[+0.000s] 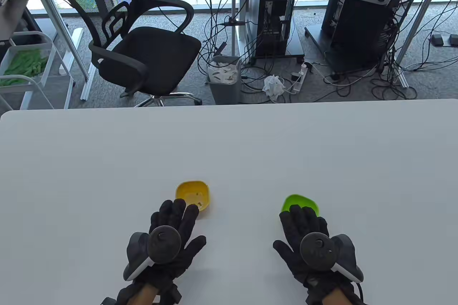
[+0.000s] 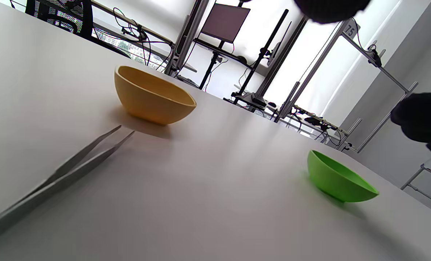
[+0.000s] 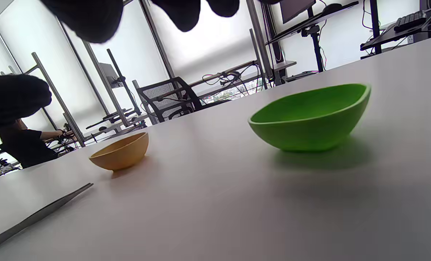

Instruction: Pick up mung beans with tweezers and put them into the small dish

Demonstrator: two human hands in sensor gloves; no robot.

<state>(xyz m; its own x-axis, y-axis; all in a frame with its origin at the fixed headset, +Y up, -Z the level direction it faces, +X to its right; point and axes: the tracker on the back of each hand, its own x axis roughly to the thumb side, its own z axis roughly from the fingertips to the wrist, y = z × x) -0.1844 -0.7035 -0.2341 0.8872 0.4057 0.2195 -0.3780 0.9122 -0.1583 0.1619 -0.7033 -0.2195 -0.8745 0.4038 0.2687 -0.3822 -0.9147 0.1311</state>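
A yellow dish (image 1: 193, 194) with a few small dark beans inside stands on the white table (image 1: 229, 147); it also shows in the left wrist view (image 2: 152, 96) and the right wrist view (image 3: 121, 151). A green dish (image 1: 300, 203) stands to its right, also in the left wrist view (image 2: 337, 178) and the right wrist view (image 3: 311, 116). Metal tweezers (image 2: 70, 165) lie flat on the table under my left hand, tips toward the yellow dish, also seen in the right wrist view (image 3: 37, 216). My left hand (image 1: 170, 233) is spread, fingers over the yellow dish's near rim. My right hand (image 1: 309, 235) is spread, fingers over the green dish's near rim. Neither holds anything.
The table's far edge (image 1: 229, 104) runs across the middle of the table view. Beyond it stand an office chair (image 1: 143, 40), a bin (image 1: 224, 78) and computer towers with cables on the floor.
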